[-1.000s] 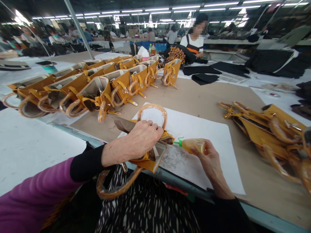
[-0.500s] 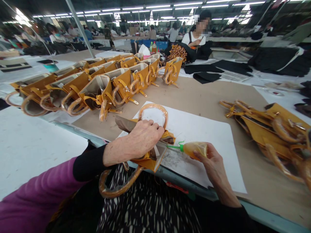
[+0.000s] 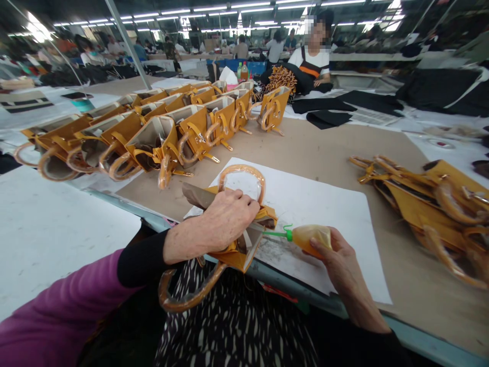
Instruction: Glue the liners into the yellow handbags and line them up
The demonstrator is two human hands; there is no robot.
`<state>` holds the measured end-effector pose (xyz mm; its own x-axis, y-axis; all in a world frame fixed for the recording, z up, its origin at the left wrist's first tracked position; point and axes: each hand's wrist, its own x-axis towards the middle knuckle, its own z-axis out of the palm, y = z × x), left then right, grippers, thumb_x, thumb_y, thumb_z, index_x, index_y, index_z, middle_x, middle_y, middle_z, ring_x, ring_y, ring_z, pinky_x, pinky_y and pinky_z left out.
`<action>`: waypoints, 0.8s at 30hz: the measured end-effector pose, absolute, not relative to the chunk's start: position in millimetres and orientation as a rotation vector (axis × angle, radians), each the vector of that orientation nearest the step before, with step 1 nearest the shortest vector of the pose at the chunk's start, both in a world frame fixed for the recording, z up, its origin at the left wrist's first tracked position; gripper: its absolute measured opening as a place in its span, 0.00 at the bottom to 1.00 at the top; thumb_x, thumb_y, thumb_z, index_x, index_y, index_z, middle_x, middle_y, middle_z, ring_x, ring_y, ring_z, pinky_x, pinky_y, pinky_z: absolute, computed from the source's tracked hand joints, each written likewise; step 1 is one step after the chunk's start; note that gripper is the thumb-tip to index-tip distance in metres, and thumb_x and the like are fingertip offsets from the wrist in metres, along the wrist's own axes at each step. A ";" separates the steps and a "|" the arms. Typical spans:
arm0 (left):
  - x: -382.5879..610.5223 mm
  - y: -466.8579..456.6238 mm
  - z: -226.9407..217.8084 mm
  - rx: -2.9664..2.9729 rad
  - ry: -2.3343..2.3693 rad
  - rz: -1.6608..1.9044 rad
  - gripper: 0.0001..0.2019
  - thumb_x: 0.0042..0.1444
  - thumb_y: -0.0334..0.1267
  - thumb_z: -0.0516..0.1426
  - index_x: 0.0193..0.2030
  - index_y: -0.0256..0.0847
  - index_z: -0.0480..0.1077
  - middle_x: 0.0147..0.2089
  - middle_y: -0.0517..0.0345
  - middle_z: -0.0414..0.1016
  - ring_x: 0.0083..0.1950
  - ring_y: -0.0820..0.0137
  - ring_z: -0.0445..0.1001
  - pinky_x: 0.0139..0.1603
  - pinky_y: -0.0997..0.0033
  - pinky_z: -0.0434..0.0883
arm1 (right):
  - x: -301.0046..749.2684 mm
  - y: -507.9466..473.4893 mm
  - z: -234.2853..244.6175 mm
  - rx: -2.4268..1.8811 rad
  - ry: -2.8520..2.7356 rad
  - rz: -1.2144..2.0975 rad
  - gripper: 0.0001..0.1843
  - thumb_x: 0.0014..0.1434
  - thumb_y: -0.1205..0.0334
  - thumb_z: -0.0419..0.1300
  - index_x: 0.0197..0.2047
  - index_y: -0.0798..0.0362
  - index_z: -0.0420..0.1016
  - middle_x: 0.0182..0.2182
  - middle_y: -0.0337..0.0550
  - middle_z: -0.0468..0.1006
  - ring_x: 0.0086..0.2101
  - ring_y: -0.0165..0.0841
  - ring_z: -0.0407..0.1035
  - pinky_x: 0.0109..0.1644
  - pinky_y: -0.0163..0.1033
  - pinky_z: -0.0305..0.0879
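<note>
My left hand (image 3: 225,216) is closed on a mustard-yellow handbag (image 3: 233,252) that lies on its side at the table's near edge, mouth turned to the right. One wrapped handle (image 3: 241,173) loops up behind my fingers and the other handle (image 3: 183,295) hangs over my lap. My right hand (image 3: 338,255) grips a soft yellow glue bottle (image 3: 311,236). Its green nozzle (image 3: 275,234) points left into the bag's open mouth. Both rest over a white paper sheet (image 3: 324,204) smeared with grey marks.
A long row of upright yellow bags (image 3: 153,132) runs from the left toward the back. A heap of flat yellow bags (image 3: 431,199) lies at the right. Brown board (image 3: 321,148) covers the table. A person in white sits behind, with black fabric pieces (image 3: 328,118) nearby.
The glue bottle's nozzle has slid left, from the bag's rim to deeper inside its mouth. My left hand has kept its grip on the bag.
</note>
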<state>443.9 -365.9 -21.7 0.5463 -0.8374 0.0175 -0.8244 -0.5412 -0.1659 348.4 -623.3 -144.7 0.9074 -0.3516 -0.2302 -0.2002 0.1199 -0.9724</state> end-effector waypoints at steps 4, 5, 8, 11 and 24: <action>443.8 -365.0 -23.7 -2.644 1.438 -0.164 0.06 0.57 0.29 0.51 0.41 0.37 0.65 0.39 0.49 0.71 0.39 0.62 0.69 0.38 0.64 0.66 | 349.0 -623.1 -145.9 -1.444 0.469 -0.132 0.21 0.47 0.53 0.68 0.42 0.51 0.70 0.38 0.41 0.75 0.39 0.41 0.70 0.38 0.44 0.75; 443.7 -364.7 -24.2 -2.645 1.439 -0.170 0.06 0.57 0.30 0.51 0.41 0.37 0.65 0.39 0.49 0.71 0.39 0.62 0.69 0.38 0.64 0.66 | 349.1 -622.5 -144.7 -1.461 0.457 -0.116 0.20 0.47 0.52 0.68 0.41 0.51 0.70 0.38 0.41 0.75 0.39 0.40 0.70 0.38 0.44 0.75; 443.1 -364.1 -24.6 -2.647 1.432 -0.174 0.05 0.57 0.30 0.51 0.41 0.37 0.64 0.39 0.50 0.71 0.40 0.62 0.69 0.38 0.64 0.66 | 349.3 -620.3 -139.7 -1.497 0.422 -0.084 0.20 0.47 0.52 0.68 0.41 0.50 0.70 0.37 0.40 0.75 0.38 0.39 0.70 0.38 0.43 0.74; 442.4 -364.8 -22.7 -2.649 1.427 -0.164 0.05 0.57 0.30 0.52 0.40 0.37 0.64 0.38 0.50 0.71 0.39 0.62 0.69 0.38 0.64 0.67 | 348.4 -619.4 -135.7 -1.494 0.413 -0.074 0.20 0.46 0.52 0.69 0.40 0.50 0.70 0.36 0.40 0.76 0.37 0.39 0.70 0.37 0.42 0.74; 443.8 -367.2 -22.7 -2.640 1.412 -0.119 0.05 0.58 0.32 0.53 0.41 0.36 0.65 0.41 0.49 0.72 0.42 0.62 0.70 0.40 0.65 0.66 | 334.5 -609.9 -123.2 -1.403 0.364 -0.019 0.19 0.46 0.55 0.69 0.40 0.51 0.70 0.32 0.38 0.75 0.32 0.35 0.70 0.31 0.37 0.71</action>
<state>443.8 -367.2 -22.7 0.5550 -0.8318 0.0011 -0.8203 -0.5476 -0.1649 334.5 -609.9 -123.2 0.9443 -0.2268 -0.2383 -0.2007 0.1767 -0.9636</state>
